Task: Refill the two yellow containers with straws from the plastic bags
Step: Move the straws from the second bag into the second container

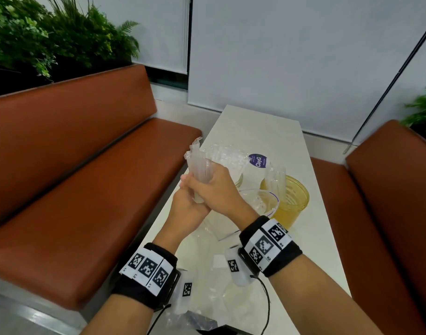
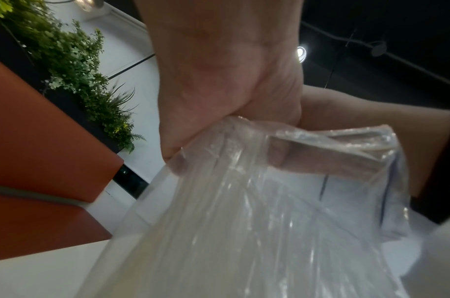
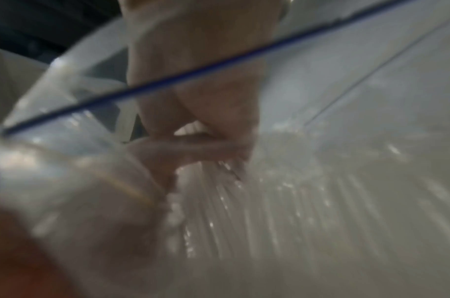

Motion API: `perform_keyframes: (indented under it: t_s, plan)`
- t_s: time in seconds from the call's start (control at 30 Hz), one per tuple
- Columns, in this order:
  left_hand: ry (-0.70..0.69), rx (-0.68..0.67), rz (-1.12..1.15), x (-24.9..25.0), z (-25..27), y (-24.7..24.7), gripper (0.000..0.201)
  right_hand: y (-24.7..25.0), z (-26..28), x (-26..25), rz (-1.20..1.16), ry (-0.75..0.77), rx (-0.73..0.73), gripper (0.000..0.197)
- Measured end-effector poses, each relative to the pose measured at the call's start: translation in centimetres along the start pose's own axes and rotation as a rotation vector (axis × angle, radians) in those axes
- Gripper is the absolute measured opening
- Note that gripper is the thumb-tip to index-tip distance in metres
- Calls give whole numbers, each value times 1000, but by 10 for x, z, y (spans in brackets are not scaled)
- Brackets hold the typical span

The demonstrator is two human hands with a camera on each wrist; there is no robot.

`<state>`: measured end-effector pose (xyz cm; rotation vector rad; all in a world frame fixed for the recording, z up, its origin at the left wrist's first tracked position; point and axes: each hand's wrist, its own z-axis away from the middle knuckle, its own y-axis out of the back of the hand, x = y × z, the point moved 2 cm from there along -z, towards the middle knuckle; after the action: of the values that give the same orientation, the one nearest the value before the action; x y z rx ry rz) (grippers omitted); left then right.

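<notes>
Over the table's left edge, both hands hold one bundle of clear wrapped straws (image 1: 197, 163) upright. My right hand (image 1: 213, 184) curls round its middle, and my left hand (image 1: 190, 201) grips its lower end. A yellow container (image 1: 291, 201) with a few straws in it stands to the right. The second yellow container (image 1: 239, 180) shows only as a rim behind my right hand. A clear plastic bag (image 1: 258, 160) with a purple label lies between them. In the left wrist view my left hand (image 2: 213, 100) clutches the crinkled straw wrappers (image 2: 244, 201). The blurred right wrist view shows my right hand (image 3: 200, 90) on the straws (image 3: 269, 201).
The narrow white table (image 1: 262, 131) runs between two brown benches, one at the left (image 1: 74, 165) and one at the right (image 1: 388, 213). More clear plastic bags (image 1: 207, 274) lie on the near end of the table under my wrists. Plants (image 1: 50, 32) stand behind the left bench.
</notes>
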<state>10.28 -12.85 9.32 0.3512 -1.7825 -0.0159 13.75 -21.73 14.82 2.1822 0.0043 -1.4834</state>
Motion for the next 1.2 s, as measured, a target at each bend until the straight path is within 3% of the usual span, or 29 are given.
perform_keyframes:
  t_s: [0.2, 0.37, 0.5, 0.67, 0.9, 1.03, 1.2]
  plan:
    - [7, -26, -107, -7, 1, 4, 51, 16, -10, -34, -205, 6, 103, 19]
    - [52, 28, -175, -7, 1, 7, 35, 70, -22, -99, -276, 207, 275, 19]
    - [44, 36, -192, -12, -1, 10, 37, 137, -27, -129, -423, 381, 451, 14]
    - [43, 47, -209, -15, -5, 11, 36, 206, -28, -107, -489, 407, 646, 15]
    - [50, 21, -230, -14, -7, 9, 33, 246, -28, -28, -691, 199, 851, 14]
    - [51, 35, -258, -15, -9, 9, 31, 262, -25, -13, -802, 138, 928, 12]
    - [55, 36, -276, -17, -14, 9, 31, 283, -26, -36, -809, 271, 971, 15]
